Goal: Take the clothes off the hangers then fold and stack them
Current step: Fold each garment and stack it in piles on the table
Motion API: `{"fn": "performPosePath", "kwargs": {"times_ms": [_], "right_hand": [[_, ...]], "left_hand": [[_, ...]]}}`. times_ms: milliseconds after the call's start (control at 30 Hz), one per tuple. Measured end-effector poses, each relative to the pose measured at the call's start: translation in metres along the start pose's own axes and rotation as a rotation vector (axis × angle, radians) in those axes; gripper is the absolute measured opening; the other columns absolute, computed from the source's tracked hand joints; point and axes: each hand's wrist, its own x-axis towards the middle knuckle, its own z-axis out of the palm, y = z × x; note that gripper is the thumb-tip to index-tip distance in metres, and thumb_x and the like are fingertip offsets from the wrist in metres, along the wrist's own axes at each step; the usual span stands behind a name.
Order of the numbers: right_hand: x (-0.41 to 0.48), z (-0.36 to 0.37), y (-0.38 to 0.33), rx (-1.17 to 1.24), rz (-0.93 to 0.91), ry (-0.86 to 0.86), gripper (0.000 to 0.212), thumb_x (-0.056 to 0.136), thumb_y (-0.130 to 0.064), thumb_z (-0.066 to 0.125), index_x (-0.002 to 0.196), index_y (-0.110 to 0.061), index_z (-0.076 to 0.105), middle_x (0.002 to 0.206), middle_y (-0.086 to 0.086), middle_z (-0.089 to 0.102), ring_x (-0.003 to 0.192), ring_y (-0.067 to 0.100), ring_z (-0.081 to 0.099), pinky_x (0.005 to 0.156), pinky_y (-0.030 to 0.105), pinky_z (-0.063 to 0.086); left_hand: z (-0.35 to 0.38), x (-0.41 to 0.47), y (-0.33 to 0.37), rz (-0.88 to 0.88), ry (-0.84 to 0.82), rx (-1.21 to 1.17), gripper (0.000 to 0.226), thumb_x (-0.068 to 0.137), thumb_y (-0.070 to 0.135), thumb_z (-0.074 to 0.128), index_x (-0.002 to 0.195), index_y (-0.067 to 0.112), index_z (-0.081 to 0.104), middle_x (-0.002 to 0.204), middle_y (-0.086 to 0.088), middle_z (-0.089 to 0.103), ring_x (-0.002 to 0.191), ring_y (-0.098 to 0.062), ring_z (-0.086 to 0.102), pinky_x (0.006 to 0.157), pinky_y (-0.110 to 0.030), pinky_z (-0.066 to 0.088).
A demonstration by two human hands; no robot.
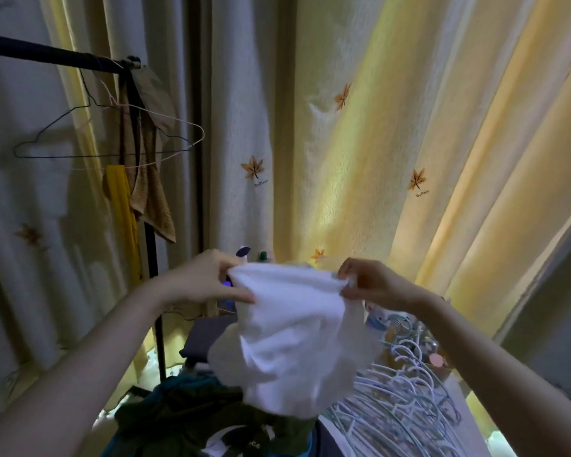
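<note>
A white garment [290, 338] hangs in the air in front of me, held up by its top edge. My left hand [208, 278] pinches its upper left corner and my right hand [373, 282] pinches its upper right corner. Below it lies a heap of dark green and teal clothes [192, 413]. To the lower right sits a pile of several pale blue wire hangers [396, 400] with nothing on them. On the dark rail [47, 56] at the upper left hang two bare wire hangers [112, 136].
A brown towel [152, 192] and a yellow cloth [122, 212] dangle from the rail's post. Leaf-printed curtains [343, 143] fill the background. Small bottles [254, 255] and a toy figure [376, 315] stand behind the garment.
</note>
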Motion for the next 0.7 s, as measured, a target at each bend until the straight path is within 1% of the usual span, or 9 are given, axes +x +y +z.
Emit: {"fn": "performPosePath", "kwargs": {"times_ms": [67,133,200,300,400,467,567,667,700], "right_hand": [[-0.003,0.022,0.017,-0.108,0.098,-0.103,0.027,0.086,-0.005,0.063,0.104,-0.023,0.052,0.073,0.002,0.054,0.059,0.006,0.039,0.06,0.017,0.037],[-0.004,0.037,0.029,-0.024,0.146,-0.008,0.039,0.086,-0.002,0.062,0.119,-0.019,0.05,0.068,0.0,0.052,0.061,0.009,0.038,0.063,0.017,0.038],[-0.004,0.038,0.034,0.038,0.17,0.123,0.04,0.086,-0.004,0.063,0.123,-0.016,0.054,0.063,0.001,0.044,0.059,0.01,0.037,0.06,0.02,0.034],[-0.01,0.031,0.037,-0.029,0.182,0.118,0.019,0.089,-0.014,0.061,0.106,-0.013,0.069,0.059,-0.002,0.038,0.055,0.008,0.03,0.056,0.024,0.024],[-0.026,0.041,0.038,-0.014,0.126,-0.072,0.013,0.087,-0.009,0.059,0.076,-0.011,0.065,0.06,-0.011,0.049,0.057,0.001,0.041,0.056,0.022,0.033],[-0.043,0.065,0.047,-0.001,0.151,-0.258,0.012,0.085,-0.007,0.059,0.093,-0.009,0.067,0.087,-0.005,0.065,0.079,0.005,0.058,0.074,0.024,0.046],[-0.075,0.126,0.068,-0.107,0.256,-0.501,0.031,0.083,-0.013,0.061,0.113,-0.009,0.063,0.116,0.006,0.063,0.104,0.014,0.058,0.093,0.027,0.043],[-0.106,0.184,0.083,-0.077,0.28,-0.775,0.002,0.077,-0.022,0.052,0.076,-0.02,0.053,0.081,0.008,0.053,0.078,0.013,0.045,0.071,0.031,0.038],[-0.113,0.196,0.086,-0.048,0.291,-0.829,0.013,0.08,-0.021,0.052,0.07,-0.022,0.043,0.075,0.002,0.043,0.075,0.011,0.039,0.068,0.029,0.034]], "left_hand": [[0.015,0.007,-0.01,-0.086,-0.126,0.139,0.022,0.071,0.04,0.079,0.081,0.023,0.07,0.082,0.007,0.07,0.079,-0.007,0.065,0.067,-0.02,0.051],[0.028,0.012,-0.023,-0.15,-0.048,0.164,0.028,0.073,0.031,0.08,0.086,0.011,0.066,0.088,-0.01,0.067,0.084,-0.024,0.063,0.07,-0.032,0.05],[0.037,0.008,-0.03,-0.125,0.076,0.057,0.033,0.073,0.02,0.081,0.098,0.019,0.06,0.095,-0.013,0.064,0.084,-0.023,0.062,0.071,-0.029,0.048],[0.042,-0.002,-0.031,-0.1,0.069,-0.182,0.07,0.074,0.009,0.078,0.129,0.037,0.046,0.108,-0.005,0.063,0.094,-0.018,0.063,0.078,-0.027,0.056],[0.059,-0.017,-0.038,-0.172,-0.114,-0.105,0.055,0.071,0.009,0.077,0.118,0.031,0.059,0.105,0.013,0.063,0.097,0.003,0.059,0.077,-0.015,0.05],[0.087,-0.035,-0.052,-0.22,-0.292,-0.029,0.026,0.072,0.011,0.075,0.094,0.02,0.066,0.095,0.011,0.065,0.087,0.003,0.058,0.076,-0.013,0.045],[0.147,-0.069,-0.082,-0.288,-0.549,0.023,0.029,0.077,0.017,0.071,0.104,0.016,0.06,0.106,0.002,0.056,0.101,-0.008,0.051,0.089,-0.023,0.04],[0.195,-0.097,-0.1,-0.302,-0.747,-0.02,0.021,0.077,0.019,0.066,0.095,0.016,0.055,0.098,0.003,0.049,0.094,-0.01,0.045,0.082,-0.03,0.038],[0.205,-0.103,-0.103,-0.304,-0.809,-0.038,0.018,0.079,0.02,0.063,0.093,0.015,0.055,0.095,0.003,0.049,0.091,-0.01,0.045,0.08,-0.031,0.038]]}}
